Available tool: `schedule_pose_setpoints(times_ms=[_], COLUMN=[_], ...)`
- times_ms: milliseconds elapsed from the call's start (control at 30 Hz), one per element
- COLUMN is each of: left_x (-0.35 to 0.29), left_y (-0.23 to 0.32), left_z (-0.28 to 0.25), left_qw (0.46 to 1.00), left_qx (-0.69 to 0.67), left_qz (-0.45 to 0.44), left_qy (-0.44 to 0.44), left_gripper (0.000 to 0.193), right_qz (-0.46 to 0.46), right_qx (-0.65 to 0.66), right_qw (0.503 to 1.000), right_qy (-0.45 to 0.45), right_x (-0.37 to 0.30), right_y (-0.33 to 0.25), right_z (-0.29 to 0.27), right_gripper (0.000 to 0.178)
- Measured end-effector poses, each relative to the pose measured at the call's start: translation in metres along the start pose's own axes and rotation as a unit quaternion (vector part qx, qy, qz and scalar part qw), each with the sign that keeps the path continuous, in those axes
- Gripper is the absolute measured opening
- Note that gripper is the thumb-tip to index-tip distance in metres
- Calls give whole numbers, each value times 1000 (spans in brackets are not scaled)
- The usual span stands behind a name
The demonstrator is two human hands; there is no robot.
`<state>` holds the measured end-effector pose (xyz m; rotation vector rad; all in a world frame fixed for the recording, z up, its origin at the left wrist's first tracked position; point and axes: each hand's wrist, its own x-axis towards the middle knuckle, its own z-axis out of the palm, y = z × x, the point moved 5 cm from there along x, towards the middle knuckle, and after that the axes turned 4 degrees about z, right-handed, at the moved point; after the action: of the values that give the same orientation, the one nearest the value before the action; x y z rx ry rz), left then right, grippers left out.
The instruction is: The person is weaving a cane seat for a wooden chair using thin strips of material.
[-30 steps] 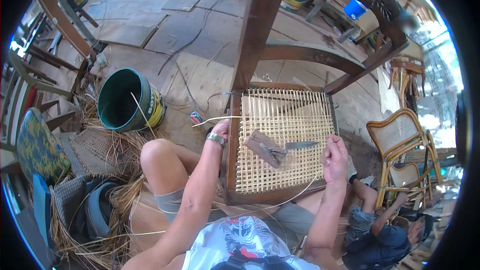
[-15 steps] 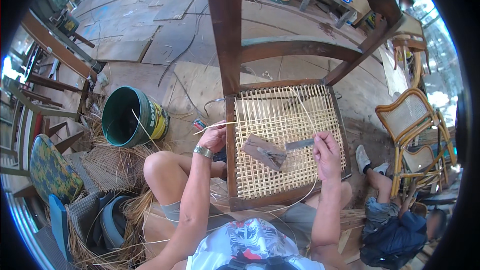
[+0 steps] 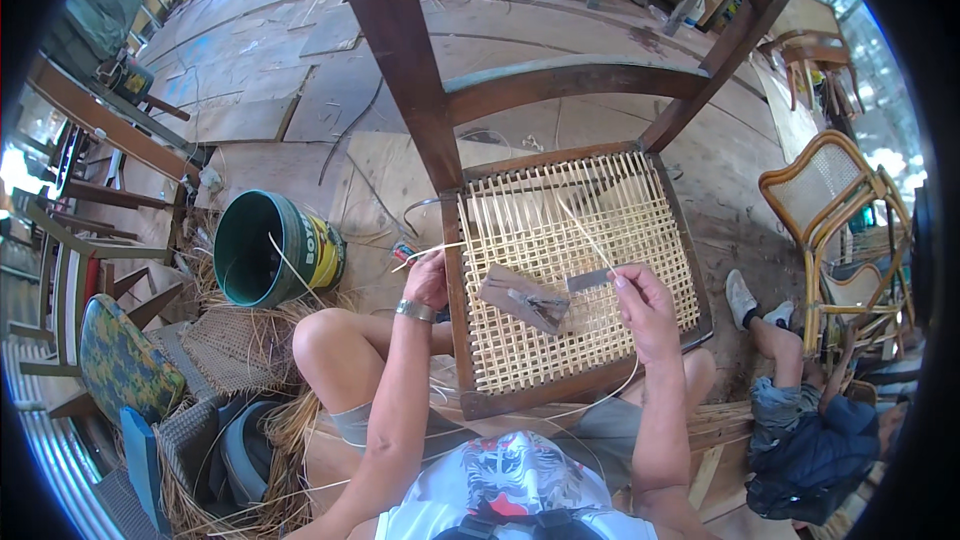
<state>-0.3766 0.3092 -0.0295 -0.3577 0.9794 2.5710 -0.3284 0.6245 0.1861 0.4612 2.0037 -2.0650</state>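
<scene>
A dark wooden chair with a carved back stands before me. Its seat panel (image 3: 520, 360) is of pale woven cane, with a tight grid near me and looser parallel strands at the far side. My right hand (image 3: 646, 312) is closed over the right half of the seat, pinching a flat grey metal strip (image 3: 588, 281). A long cane strand (image 3: 585, 228) runs up from those fingers to the weave. A brown wooden block (image 3: 520, 300) with a split face lies on the cane. At the left rail, my left hand (image 3: 428, 280) is closed round a light cane strand (image 3: 430, 255), its fingertips partly hidden.
A green bucket (image 3: 250, 250) stands to the left, beside loose cane fibres and a camouflage-patterned cushion (image 3: 132, 355). A rattan chair (image 3: 820, 190) is at the right, near another person (image 3: 800, 430) seated low. Plywood sheets (image 3: 230, 120) cover the floor.
The view has shifted, and the chair leans differently in the picture. My right hand and the metal strip have moved slightly; the left hand stays at the rail.
</scene>
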Motion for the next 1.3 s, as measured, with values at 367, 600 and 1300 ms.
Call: schedule_pose_setpoints(times_ms=[367,600,1300], left_x=[-14,-7,-12], left_y=[-29,-43,-52], left_z=[3,12,14], left_qw=[965,919,833], left_qx=[-260,-387,-518], left_qz=[-37,77,190], left_qy=[-6,16,51], left_gripper=[19,11,9], right_qz=[11,-218,-341], right_qx=[-149,-539,-827], right_qw=[972,784,382], right_qy=[-183,-219,-231], right_x=[-28,-9,80], right_y=[5,-8,33], right_z=[112,218,309], right_gripper=[9,16,15])
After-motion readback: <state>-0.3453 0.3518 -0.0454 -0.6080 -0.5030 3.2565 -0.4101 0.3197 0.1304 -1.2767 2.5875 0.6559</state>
